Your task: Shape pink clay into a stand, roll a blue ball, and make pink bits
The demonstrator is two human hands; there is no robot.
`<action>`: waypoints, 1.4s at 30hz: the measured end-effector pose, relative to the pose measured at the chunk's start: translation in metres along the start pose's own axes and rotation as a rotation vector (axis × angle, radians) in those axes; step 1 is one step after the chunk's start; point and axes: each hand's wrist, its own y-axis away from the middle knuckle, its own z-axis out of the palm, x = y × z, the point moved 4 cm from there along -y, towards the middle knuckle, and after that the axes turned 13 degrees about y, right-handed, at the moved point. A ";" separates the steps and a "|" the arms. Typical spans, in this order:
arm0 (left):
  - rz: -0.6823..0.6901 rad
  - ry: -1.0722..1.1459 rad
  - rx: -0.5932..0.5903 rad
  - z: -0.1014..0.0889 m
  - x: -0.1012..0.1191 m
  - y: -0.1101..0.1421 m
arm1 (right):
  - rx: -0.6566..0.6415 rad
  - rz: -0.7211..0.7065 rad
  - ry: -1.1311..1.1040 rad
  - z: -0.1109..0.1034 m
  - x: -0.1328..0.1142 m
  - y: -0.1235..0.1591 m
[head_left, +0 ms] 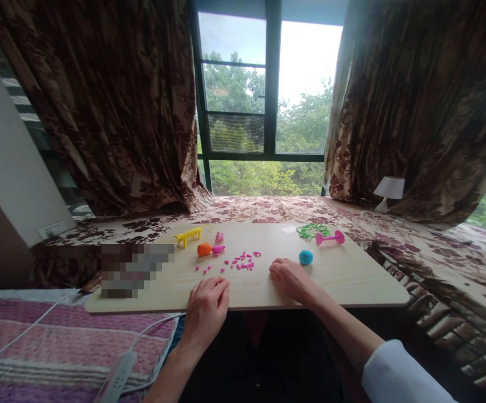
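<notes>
My left hand (pixel 207 301) rests at the table's front edge, fingers curled under; whatever they hold, if anything, is hidden. Just beyond it lie several small pink pieces (pixel 243 261) scattered on the pale wooden table (pixel 335 288). To the right of these, my right hand (pixel 288 276) lies on the tabletop with its fingers bent inward, their inner side out of sight. A blue ball-like lump (pixel 305 257) sits just beyond the right hand, apart from it. Farther back are an orange lump (pixel 204 249) and a pink rounded piece (pixel 218 249), side by side.
A yellow animal figure (pixel 188 236) stands at the back left, near a small pink cluster (pixel 219 237). Green beaded strands (pixel 312 230) and a pink dumbbell-shaped toy (pixel 330 238) lie at the back right. A pixelated patch covers the table's left end. A power strip (pixel 119 376) lies lower left.
</notes>
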 end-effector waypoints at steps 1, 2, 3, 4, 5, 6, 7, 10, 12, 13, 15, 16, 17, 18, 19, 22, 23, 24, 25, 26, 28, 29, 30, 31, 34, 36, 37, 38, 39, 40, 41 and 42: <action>-0.002 -0.017 -0.003 0.000 -0.001 0.000 | 0.002 -0.003 0.001 0.000 0.000 -0.003; -0.009 -0.042 -0.007 -0.001 -0.003 -0.001 | 0.004 -0.006 0.001 0.000 0.000 -0.005; -0.018 -0.069 -0.013 -0.002 -0.005 -0.002 | 0.005 -0.011 0.000 0.000 -0.001 -0.007; -0.028 -0.094 -0.019 -0.003 -0.008 -0.005 | 0.004 -0.018 -0.002 0.001 -0.002 -0.010; -0.039 -0.116 -0.022 -0.003 -0.010 -0.008 | 0.001 -0.029 -0.005 0.001 -0.004 -0.012; -0.051 -0.133 -0.024 -0.004 -0.012 -0.013 | -0.003 -0.039 -0.009 0.002 -0.006 -0.013; -0.062 -0.145 -0.026 -0.004 -0.014 -0.019 | -0.007 -0.048 -0.013 0.003 -0.007 -0.015; -0.097 -0.178 -0.037 -0.003 -0.020 -0.038 | -0.016 -0.056 -0.026 0.005 -0.009 -0.019; -0.111 -0.194 -0.057 0.000 -0.023 -0.049 | -0.016 -0.042 -0.035 0.005 -0.006 -0.020; -0.112 -0.198 -0.069 0.002 -0.024 -0.053 | -0.013 -0.028 -0.039 0.005 -0.003 -0.021; -0.109 -0.198 -0.093 0.006 -0.026 -0.059 | -0.007 0.006 -0.043 0.005 0.005 -0.023; -0.107 -0.195 -0.103 0.007 -0.027 -0.060 | -0.008 0.021 -0.042 0.005 0.008 -0.024; -0.103 -0.190 -0.111 0.008 -0.026 -0.061 | -0.014 0.031 -0.041 0.006 0.011 -0.026; -0.098 -0.184 -0.117 0.008 -0.025 -0.061 | -0.023 0.035 -0.038 0.006 0.012 -0.027; -0.090 -0.175 -0.123 0.008 -0.023 -0.060 | -0.034 0.035 -0.034 0.007 0.013 -0.028; -0.048 -0.133 -0.154 0.009 -0.010 -0.051 | -0.056 0.035 -0.013 0.008 0.009 -0.031; -0.029 -0.116 -0.165 0.010 -0.005 -0.047 | -0.056 0.038 -0.005 0.008 0.007 -0.031; -0.011 -0.100 -0.174 0.010 0.001 -0.042 | -0.055 0.041 0.003 0.007 0.004 -0.029; 0.006 -0.087 -0.179 0.010 0.006 -0.038 | -0.053 0.040 0.009 0.007 0.003 -0.026; 0.020 -0.079 -0.181 0.010 0.010 -0.034 | -0.050 0.037 0.014 0.006 0.001 -0.021; 0.037 -0.073 -0.180 0.008 0.014 -0.028 | -0.041 0.026 0.019 0.004 0.000 -0.008; 0.043 -0.074 -0.180 0.007 0.015 -0.026 | -0.033 0.024 0.021 0.002 0.000 -0.001; 0.048 -0.076 -0.182 0.006 0.015 -0.023 | -0.024 0.024 0.024 0.000 0.001 0.006; 0.052 -0.077 -0.185 0.005 0.015 -0.019 | -0.015 0.024 0.025 -0.001 0.002 0.012; 0.092 -0.080 -0.203 0.007 0.017 -0.004 | -0.002 -0.004 0.013 -0.006 0.000 0.027; 0.127 -0.093 -0.223 0.013 0.022 0.008 | -0.007 -0.056 -0.009 -0.009 -0.007 0.033; 0.136 -0.103 -0.232 0.016 0.025 0.012 | -0.011 -0.090 -0.022 -0.010 -0.013 0.035; 0.139 -0.111 -0.243 0.019 0.028 0.016 | -0.013 -0.126 -0.035 -0.012 -0.018 0.036; 0.136 -0.117 -0.257 0.022 0.030 0.017 | -0.010 -0.156 -0.045 -0.012 -0.024 0.038; 0.129 -0.123 -0.271 0.024 0.031 0.017 | -0.008 -0.177 -0.050 -0.012 -0.028 0.039; 0.117 -0.132 -0.284 0.026 0.031 0.015 | -0.008 -0.184 -0.052 -0.011 -0.031 0.040; 0.101 -0.144 -0.293 0.027 0.030 0.013 | -0.012 -0.180 -0.049 -0.010 -0.033 0.042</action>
